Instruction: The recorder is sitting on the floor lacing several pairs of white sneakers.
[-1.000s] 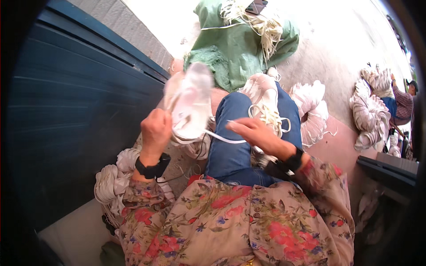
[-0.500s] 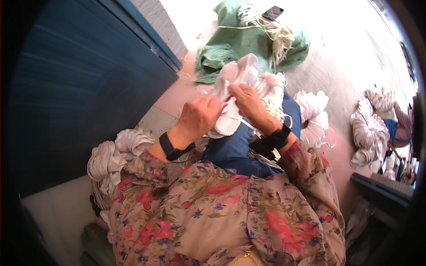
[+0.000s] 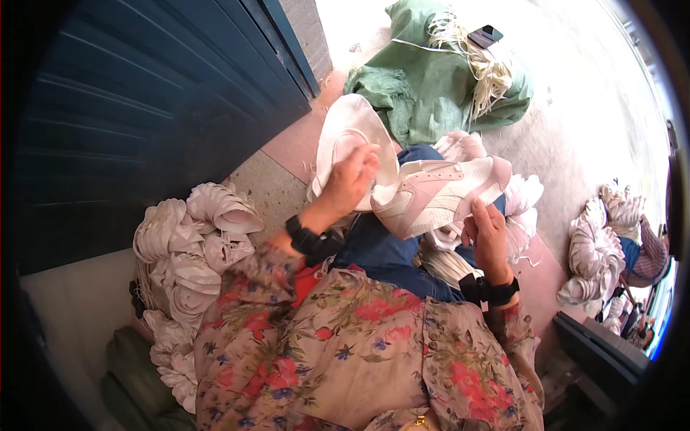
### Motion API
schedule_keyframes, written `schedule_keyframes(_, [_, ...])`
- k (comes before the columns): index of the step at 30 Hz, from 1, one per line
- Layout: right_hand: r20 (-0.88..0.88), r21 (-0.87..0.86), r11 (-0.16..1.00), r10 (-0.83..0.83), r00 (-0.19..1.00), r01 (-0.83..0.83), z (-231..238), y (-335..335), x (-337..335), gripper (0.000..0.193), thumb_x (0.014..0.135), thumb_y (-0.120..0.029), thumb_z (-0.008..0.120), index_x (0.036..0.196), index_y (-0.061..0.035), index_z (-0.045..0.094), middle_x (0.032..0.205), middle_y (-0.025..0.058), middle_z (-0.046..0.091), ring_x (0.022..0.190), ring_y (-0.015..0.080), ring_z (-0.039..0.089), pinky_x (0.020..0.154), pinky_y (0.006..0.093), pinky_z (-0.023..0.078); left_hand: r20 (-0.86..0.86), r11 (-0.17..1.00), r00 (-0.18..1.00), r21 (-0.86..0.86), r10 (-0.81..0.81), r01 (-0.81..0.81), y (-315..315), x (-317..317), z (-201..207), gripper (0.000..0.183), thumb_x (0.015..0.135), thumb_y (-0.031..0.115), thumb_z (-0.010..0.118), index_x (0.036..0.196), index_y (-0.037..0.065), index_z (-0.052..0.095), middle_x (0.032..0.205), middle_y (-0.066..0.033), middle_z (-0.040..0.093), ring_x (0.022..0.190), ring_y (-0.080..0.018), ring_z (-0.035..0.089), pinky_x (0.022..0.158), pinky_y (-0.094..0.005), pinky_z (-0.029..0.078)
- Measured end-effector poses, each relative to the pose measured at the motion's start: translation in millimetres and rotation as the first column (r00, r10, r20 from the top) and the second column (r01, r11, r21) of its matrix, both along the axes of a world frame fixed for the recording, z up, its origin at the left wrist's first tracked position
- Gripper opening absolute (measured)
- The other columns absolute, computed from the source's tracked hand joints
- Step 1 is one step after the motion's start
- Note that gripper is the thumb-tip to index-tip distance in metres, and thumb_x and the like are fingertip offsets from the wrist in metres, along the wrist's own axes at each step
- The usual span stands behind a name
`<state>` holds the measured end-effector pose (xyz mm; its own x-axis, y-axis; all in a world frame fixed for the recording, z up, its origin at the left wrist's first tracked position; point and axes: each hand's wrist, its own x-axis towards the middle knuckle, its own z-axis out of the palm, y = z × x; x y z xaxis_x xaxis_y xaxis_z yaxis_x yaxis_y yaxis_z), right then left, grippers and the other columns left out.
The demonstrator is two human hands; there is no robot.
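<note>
Over my lap lies a pale pink and white shoe upper [image 3: 442,188], its rows of lace holes facing up. My right hand [image 3: 489,231] pinches its lower right edge between thumb and fingers. Beside it, a white shoe upper [image 3: 336,126] stands tilted, its hollow side toward me. My left hand [image 3: 350,176] is closed in front of that hollow, fingers curled; what they grip, if anything, is hidden. Cream laces [image 3: 445,264] hang in a bundle between my knees, below the pink upper.
Bundled shoe uppers [image 3: 190,251] are heaped at my left, with more [image 3: 523,215] by my right knee. Ahead, a green sack [image 3: 424,90] bears loose laces [image 3: 491,82] and a phone [image 3: 485,36]. A dark blue door [image 3: 165,122] stands left. Another person [image 3: 650,248] sits far right beside stacked uppers [image 3: 593,248].
My hands have moved apart, the right one rightward and down. The uppers, bunched between my hands before, are now spread, one tilted at left and one across my lap. The view has shifted slightly.
</note>
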<state>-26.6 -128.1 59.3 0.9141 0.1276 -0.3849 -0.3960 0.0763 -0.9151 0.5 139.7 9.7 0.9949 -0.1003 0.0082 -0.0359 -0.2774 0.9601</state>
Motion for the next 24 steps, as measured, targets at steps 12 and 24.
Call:
schedule_keyframes(12, [-0.131, 0.305, 0.943, -0.098, 0.986, 0.134, -4.6, -8.3, -6.7, 0.021, 0.091, -0.025, 0.049, 0.080, -0.0075, 0.049, 0.057, -0.0050, 0.038, 0.042, 0.0039, 0.032, 0.040, 0.0217, 0.037, -0.210, 0.984, 0.962, 0.009, -0.174, 0.179, -12.7, -7.8, -56.7, 0.026, 0.089, 0.025, 0.048, 0.090, -0.001, 0.054, 0.074, -0.0078, 0.056, 0.070, -0.0163, 0.053, 0.066, -0.0288, 0.043])
schedule_keyframes(24, [-0.381, 0.468, 0.830, -0.119, 0.917, 0.303, -38.7, -78.6, -1.0, 0.025, 0.093, -0.027, 0.041, 0.084, -0.0066, 0.053, 0.058, -0.0035, 0.046, 0.038, 0.0042, 0.031, 0.032, 0.0197, 0.023, -0.120, 0.831, 0.881, 0.295, -0.457, 0.471, -53.8, -25.5, 72.9, 0.024, 0.077, 0.016, 0.064, 0.095, 0.004, 0.052, 0.097, -0.0079, 0.058, 0.072, -0.0141, 0.056, 0.058, -0.0284, 0.044])
